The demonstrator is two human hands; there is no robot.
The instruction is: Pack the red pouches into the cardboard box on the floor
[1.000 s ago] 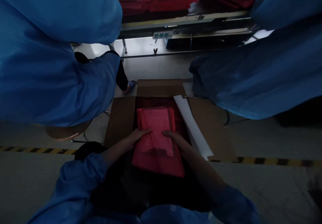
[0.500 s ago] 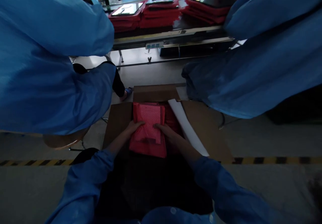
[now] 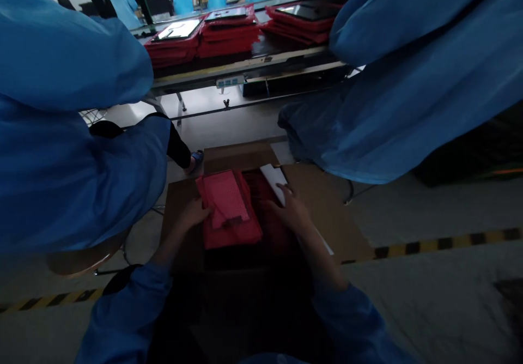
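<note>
A stack of red bubble-wrap pouches [image 3: 229, 206] lies tilted in the left part of an open cardboard box [image 3: 241, 156]. My left hand [image 3: 195, 213] rests at the stack's left edge, thumb on the top pouch, the other fingers hidden beneath or beside it. On the right, my right hand [image 3: 292, 211] has its fingers spread, holding nothing, near a white foam sheet [image 3: 274, 180] along the box's right side. More red pouches [image 3: 267, 217] fill the darker space between the stack and the foam.
Co-workers in blue gowns sit close on the left [image 3: 73, 162] and right [image 3: 408, 91]. Beyond the box, a workbench [image 3: 196, 76] carries red pouch piles [image 3: 229, 37] with dark-screened devices on top. A wooden stool [image 3: 87, 255] stands at left.
My right hand has let go of the pouches and moved right toward the foam, opening. The stack has turned slightly, with my left hand still at its left edge. The camera view has shifted.
</note>
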